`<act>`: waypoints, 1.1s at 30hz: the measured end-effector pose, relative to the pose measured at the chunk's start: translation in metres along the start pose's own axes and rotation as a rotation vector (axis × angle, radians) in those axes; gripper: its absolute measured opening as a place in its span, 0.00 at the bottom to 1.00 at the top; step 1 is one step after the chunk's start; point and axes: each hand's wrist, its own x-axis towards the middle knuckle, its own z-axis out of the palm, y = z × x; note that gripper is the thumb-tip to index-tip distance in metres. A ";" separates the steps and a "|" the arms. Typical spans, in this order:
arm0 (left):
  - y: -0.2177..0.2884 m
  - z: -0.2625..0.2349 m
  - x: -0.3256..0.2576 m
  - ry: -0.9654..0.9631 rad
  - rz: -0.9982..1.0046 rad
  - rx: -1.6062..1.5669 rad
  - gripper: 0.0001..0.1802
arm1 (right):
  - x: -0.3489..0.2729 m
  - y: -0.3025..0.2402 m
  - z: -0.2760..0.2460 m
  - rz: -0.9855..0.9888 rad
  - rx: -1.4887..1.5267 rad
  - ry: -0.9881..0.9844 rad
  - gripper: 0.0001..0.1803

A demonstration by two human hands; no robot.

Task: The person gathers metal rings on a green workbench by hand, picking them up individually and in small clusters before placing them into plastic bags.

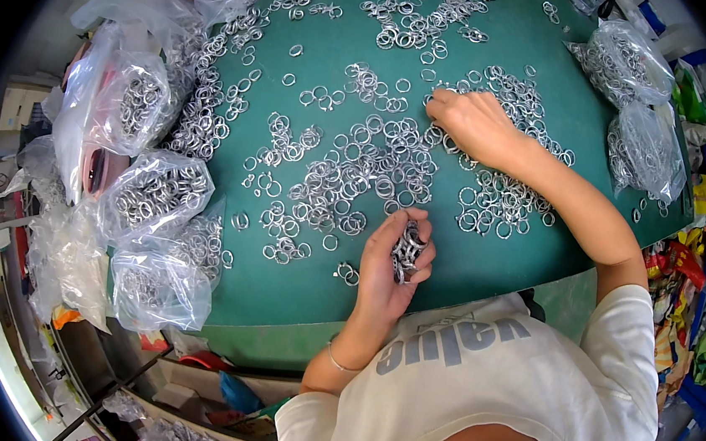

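Left hand (389,261), at 6 o'clock of the counter (548,103), is curled shut around a stack of rings (407,250); thumb and fingers pinch the stack upright, just above the counter surface. A thin bracelet (339,362) sits on that wrist.

Right hand (472,123), at 1 o'clock from the left hand and well apart from it, lies palm down on the counter. Its fingers are bent narrow and press onto loose rings (357,170); whether any ring is pinched between the fingertips cannot be told.

The loose rings spread over the green counter from centre to 12 o'clock, thickest between the two hands. A further patch of them lies under and beside the right forearm at 3 o'clock.

Clear bags (158,191) filled with rings are heaped along the counter edge from 8 to 10 o'clock. Two more bags (632,102) lie at 2 o'clock, near the far right edge. A single ring pair (347,274) rests just beside the left hand at its 9 o'clock
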 end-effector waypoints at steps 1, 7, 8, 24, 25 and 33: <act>0.000 0.000 -0.001 -0.008 0.002 -0.007 0.11 | 0.001 0.004 0.000 -0.001 0.108 0.095 0.05; -0.002 -0.008 -0.005 -0.014 0.016 -0.034 0.11 | -0.009 0.012 -0.033 0.513 1.514 -0.103 0.08; -0.003 -0.008 -0.005 -0.012 0.011 -0.034 0.11 | -0.010 0.010 -0.033 0.558 1.732 -0.029 0.09; -0.004 -0.005 -0.006 -0.011 0.016 -0.008 0.12 | 0.020 -0.017 0.019 0.279 0.290 0.118 0.05; -0.005 -0.006 -0.007 -0.014 0.021 -0.012 0.12 | 0.021 -0.017 0.016 0.267 0.282 0.143 0.05; -0.005 -0.010 -0.007 -0.034 0.020 -0.019 0.12 | 0.003 0.004 -0.023 0.586 1.711 -0.086 0.06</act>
